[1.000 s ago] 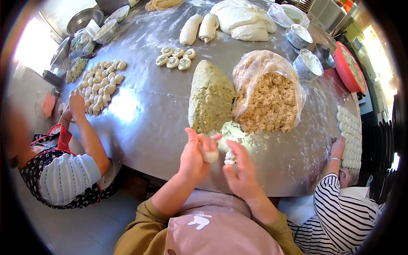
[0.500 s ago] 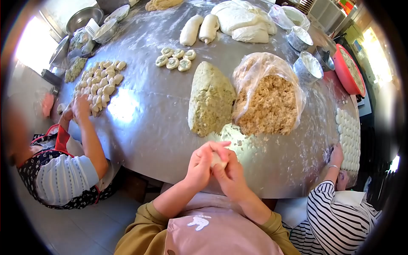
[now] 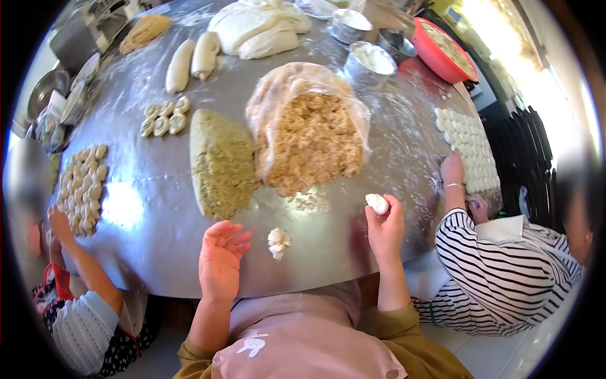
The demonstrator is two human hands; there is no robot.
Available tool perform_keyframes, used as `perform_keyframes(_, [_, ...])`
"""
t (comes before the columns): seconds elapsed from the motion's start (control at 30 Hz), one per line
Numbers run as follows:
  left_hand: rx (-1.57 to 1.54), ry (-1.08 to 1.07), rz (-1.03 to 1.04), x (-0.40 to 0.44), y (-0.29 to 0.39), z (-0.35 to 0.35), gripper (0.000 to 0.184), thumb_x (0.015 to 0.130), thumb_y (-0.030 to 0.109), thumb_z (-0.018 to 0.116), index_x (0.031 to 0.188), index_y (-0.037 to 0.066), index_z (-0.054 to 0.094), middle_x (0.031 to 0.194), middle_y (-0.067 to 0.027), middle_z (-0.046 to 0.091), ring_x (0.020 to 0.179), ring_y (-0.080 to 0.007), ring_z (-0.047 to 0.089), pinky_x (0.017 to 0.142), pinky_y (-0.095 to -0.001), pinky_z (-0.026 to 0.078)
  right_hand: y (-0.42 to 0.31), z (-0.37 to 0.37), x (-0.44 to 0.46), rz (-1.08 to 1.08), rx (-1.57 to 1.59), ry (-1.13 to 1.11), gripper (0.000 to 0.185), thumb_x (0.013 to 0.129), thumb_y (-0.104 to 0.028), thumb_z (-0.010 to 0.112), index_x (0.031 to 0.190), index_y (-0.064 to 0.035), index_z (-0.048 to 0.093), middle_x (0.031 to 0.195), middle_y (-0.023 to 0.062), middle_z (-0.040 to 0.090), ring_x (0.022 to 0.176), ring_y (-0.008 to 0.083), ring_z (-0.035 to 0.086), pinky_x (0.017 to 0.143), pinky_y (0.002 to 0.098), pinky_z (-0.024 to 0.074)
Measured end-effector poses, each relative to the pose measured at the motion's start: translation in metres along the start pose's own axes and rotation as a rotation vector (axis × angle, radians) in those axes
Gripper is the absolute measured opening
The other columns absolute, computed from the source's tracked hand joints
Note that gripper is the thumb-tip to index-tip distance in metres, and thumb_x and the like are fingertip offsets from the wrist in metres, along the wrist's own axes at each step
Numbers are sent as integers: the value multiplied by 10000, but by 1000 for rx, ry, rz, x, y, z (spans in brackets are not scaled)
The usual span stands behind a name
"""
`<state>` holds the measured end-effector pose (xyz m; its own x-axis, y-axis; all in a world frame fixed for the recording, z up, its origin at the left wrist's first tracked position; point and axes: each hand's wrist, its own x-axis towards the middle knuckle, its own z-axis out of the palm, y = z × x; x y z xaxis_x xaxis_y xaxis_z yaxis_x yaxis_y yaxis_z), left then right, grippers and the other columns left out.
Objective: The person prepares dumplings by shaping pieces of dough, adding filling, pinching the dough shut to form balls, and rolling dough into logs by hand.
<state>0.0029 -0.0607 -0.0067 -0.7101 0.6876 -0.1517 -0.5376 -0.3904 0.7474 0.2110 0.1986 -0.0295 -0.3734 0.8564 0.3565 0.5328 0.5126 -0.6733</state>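
Between the thumb and fingers of my right hand [image 3: 386,230] is a small filled dough ball [image 3: 377,203], smooth and white, held above the table's front part. My left hand [image 3: 219,262] is raised with its fingers apart and nothing in it. A small, lumpy white scrap of dough [image 3: 278,244] lies on the metal table between the two hands. Beyond my left hand rests a long greenish mound of filling [image 3: 221,164]. Beside it, a larger brown crumbly mound of filling [image 3: 312,142] is partly covered by clear plastic.
Rows of white dough pieces [image 3: 467,148] lie by a co-worker in stripes [image 3: 505,265] at right. Another co-worker [image 3: 85,322] is at left near shaped pieces [image 3: 82,189]. Dough rolls [image 3: 180,66], a big dough mass [image 3: 259,28], flour tins [image 3: 369,63] and a red basin [image 3: 442,50] stand farther back.
My hands were together around the dough ball; they have separated, with the ball in my right hand. A lumpy dough scrap now shows on the table. The view has turned right.
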Motion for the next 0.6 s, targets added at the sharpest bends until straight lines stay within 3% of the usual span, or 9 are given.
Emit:
perform_keyframes(0.03, [14,-2,-1,1,-1,0,523,995,486,428,1339,91,449,1262,-91,556,1116,-251,569,948,-383,440,6,-7,3,91,-12,-7,500,853,-195,747,1247,4,510,1134,157,593,950,247,610,822,351,518])
perform_keyframes(0.13, [63,27,-2,6,-1,1,599,946,508,503,1359,80,423,1262,-100,542,1098,-250,570,944,-380,446,15,-15,15,-174,-375,320,497,858,-192,737,1246,20,511,1125,164,592,989,282,595,895,391,490])
perform_keyframes(0.17, [74,37,3,6,-1,-1,605,944,509,508,1361,80,421,1262,-101,541,1098,-249,570,943,-378,447,13,-16,16,-155,-384,369,478,868,-187,722,1233,34,506,1137,181,588,1022,315,581,916,415,465])
perform_keyframes(0.27, [114,100,56,5,-2,-10,574,958,489,492,1357,81,431,1235,-88,547,1076,-239,572,924,-365,449,3,-4,-4,-99,-79,255,355,888,-187,703,1146,15,568,1067,163,637,910,258,623,809,349,504])
perform_keyframes(0.33, [157,176,122,6,-3,-25,539,975,467,473,1348,79,442,1217,-79,554,1061,-233,573,909,-358,450,-22,1,-19,-3,149,-35,222,890,-185,702,1000,-6,630,884,110,660,732,216,627,673,312,512])
perform_keyframes(0.43, [127,323,144,11,8,-36,462,1004,413,447,1318,76,476,1173,-60,574,1041,-215,570,882,-352,451,-11,17,-21,-65,89,-142,150,894,-173,693,900,-28,653,755,77,649,626,167,607,579,280,491])
perform_keyframes(0.47, [123,379,149,10,14,-40,451,1007,405,448,1312,75,482,1166,-57,578,1040,-210,569,879,-352,452,-5,20,-17,38,105,-176,133,897,-167,686,885,-38,658,731,83,642,625,181,612,577,283,492])
perform_keyframes(0.53, [147,367,165,16,16,-61,447,1004,402,451,1318,86,489,1168,-53,576,1049,-205,561,882,-351,446,-6,10,-1,31,-70,-146,133,869,-135,684,947,-45,624,844,131,645,776,267,637,694,369,509])
perform_keyframes(0.6, [195,455,199,28,23,-77,417,1001,373,487,1296,77,499,1138,-58,586,1045,-195,567,867,-351,451,9,10,13,7,-57,-53,321,837,-125,703,1107,-6,576,1162,187,590,1036,339,582,907,390,478])
